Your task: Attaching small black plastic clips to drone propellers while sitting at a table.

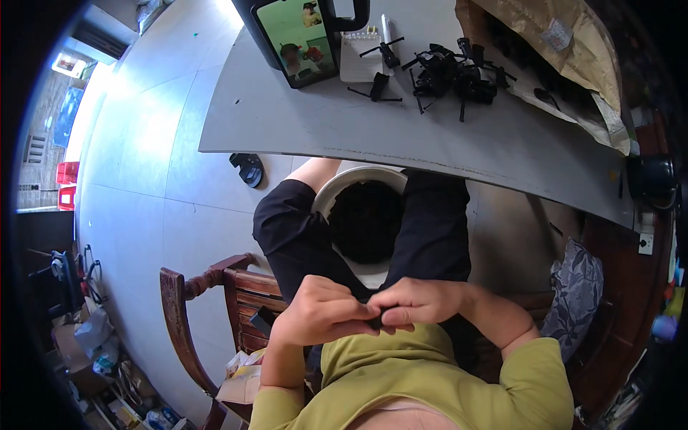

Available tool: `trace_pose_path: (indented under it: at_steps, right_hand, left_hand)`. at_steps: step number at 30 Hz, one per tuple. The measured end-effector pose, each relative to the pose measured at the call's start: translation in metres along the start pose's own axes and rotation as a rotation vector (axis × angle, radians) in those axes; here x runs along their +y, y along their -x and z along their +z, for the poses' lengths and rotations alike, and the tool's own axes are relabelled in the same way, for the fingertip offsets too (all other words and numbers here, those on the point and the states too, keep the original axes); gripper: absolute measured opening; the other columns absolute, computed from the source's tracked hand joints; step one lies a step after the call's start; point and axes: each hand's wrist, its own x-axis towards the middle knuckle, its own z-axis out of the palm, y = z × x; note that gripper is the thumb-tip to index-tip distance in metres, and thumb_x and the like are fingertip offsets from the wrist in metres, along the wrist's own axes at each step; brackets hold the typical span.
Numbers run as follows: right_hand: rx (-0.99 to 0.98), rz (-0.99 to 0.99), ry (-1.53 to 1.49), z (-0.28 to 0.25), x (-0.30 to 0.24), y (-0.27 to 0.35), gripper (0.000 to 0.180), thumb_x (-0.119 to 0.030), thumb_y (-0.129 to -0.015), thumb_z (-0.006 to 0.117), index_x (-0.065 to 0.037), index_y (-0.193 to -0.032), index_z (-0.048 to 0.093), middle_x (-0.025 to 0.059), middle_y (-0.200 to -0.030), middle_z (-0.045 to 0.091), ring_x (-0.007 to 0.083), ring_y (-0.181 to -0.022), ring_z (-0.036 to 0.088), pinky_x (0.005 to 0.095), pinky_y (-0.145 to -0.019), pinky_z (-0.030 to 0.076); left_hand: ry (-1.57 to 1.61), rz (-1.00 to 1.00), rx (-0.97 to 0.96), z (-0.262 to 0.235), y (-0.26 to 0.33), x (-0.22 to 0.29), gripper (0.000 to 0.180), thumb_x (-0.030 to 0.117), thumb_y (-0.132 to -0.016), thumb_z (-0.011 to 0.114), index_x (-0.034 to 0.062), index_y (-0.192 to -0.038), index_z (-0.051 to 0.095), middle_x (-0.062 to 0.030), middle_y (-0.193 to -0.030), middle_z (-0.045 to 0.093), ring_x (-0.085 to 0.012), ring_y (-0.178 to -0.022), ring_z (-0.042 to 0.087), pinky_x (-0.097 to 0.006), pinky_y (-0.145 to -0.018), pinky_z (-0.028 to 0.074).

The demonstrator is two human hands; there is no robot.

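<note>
Above my lap, my left hand [322, 313] and my right hand [421, 301] meet with their fingers closed. Pinched between them is a small black piece [375, 322]; the fingers cover most of it, so its kind cannot be made out. A white bucket [324, 195] stands between my knees, its inside filled with something black. On the grey table in front lies a pile of black plastic parts [455, 77] with thin rods sticking out. Two similar parts lie apart, one black piece [378, 86] near the edge and another [388, 54] by a notepad.
A phone [297, 43] leans upright on the table [287, 122], beside the notepad [358, 61] and a pen [386, 29]. A large brown paper bag [573, 50] lies open at the far right. A slipper [248, 170] rests on the floor; a patterned cushion [577, 297] sits to my right.
</note>
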Motion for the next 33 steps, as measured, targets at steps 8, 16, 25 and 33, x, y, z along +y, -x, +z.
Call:
trace_pose_path:
  at_steps: [8,16,25,33]
  right_hand:
    - [0.12,-0.136,0.465,0.011,-0.011,-0.007,0.029,-0.03,-0.092,0.046,-0.002,-0.094,0.05,0.0198,-0.074,0.054,0.0366,-0.071,0.055,0.0393,-0.06,0.042]
    - [0.974,-0.272,1.341,-0.061,-0.039,-0.054,0.023,-0.02,-0.076,0.066,-0.006,-0.09,0.056,0.0109,-0.094,0.055,0.0299,-0.089,0.053,0.0386,-0.075,0.045]
    - [1.194,-0.12,1.889,-0.134,-0.037,-0.084,0.018,-0.012,-0.072,0.064,-0.011,-0.09,0.061,0.0079,-0.08,0.058,0.0252,-0.077,0.054,0.037,-0.07,0.043]
    - [0.442,-0.472,-0.01,-0.035,-0.012,-0.046,0.018,-0.006,-0.085,0.061,-0.004,-0.102,0.055,-0.0013,-0.086,0.052,0.0077,-0.079,0.051,0.0245,-0.078,0.042]
  left_hand:
    - [0.101,0.074,0.077,0.004,0.01,-0.01,0.026,0.019,-0.062,0.078,0.0031,-0.078,0.064,-0.005,-0.054,0.051,-0.0186,-0.045,0.049,-0.028,-0.04,0.034]
    - [0.253,-0.376,0.554,0.01,0.029,-0.013,0.021,0.004,-0.07,0.066,-0.0015,-0.088,0.057,-0.0057,-0.08,0.059,-0.0088,-0.061,0.05,-0.02,-0.057,0.039]
    - [0.662,-0.476,0.62,0.021,0.038,-0.023,0.026,0.022,-0.088,0.046,0.0012,-0.072,0.047,-0.0062,-0.062,0.049,-0.0103,-0.057,0.045,-0.022,-0.057,0.038]
    - [0.721,-0.491,0.722,0.018,0.005,-0.023,0.027,0.005,-0.088,0.052,-0.0007,-0.114,0.047,-0.0061,-0.078,0.056,-0.0042,-0.048,0.044,-0.016,-0.045,0.036]
